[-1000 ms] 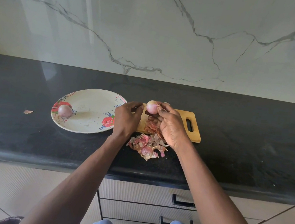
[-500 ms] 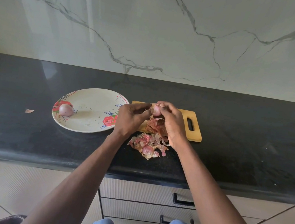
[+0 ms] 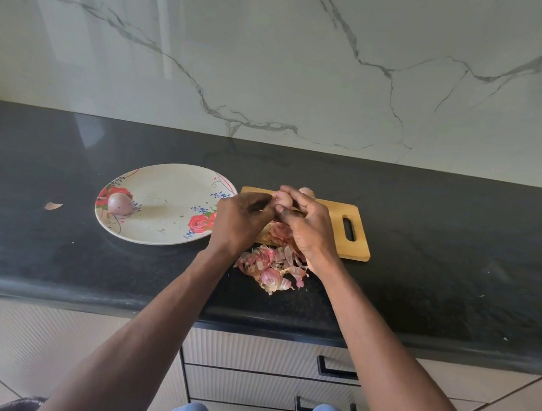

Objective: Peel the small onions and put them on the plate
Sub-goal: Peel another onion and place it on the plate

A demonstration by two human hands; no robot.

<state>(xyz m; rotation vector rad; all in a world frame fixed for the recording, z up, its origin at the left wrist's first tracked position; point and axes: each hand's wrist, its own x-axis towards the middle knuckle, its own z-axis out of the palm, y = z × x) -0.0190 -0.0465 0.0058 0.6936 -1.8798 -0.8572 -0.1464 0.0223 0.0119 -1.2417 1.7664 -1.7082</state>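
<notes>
So far just one peeled onion [image 3: 119,204] sits on the plate [image 3: 164,171], well left of the grip. Left hand [image 3: 238,223] and right hand [image 3: 309,230] both pinch the onion in hand [image 3: 284,200] above the cutting board [image 3: 356,246]; peel pile [image 3: 272,267] just below, another onion [image 3: 306,192] behind.

The small onion [image 3: 283,199] was mostly covered by the fingers of both hands, so its peel state was not clear. A second onion [image 3: 306,191] showed only its top behind the right hand [image 3: 307,230]. The hands hid the cutting board's [image 3: 335,227] left part and some peels [image 3: 269,266].
</notes>
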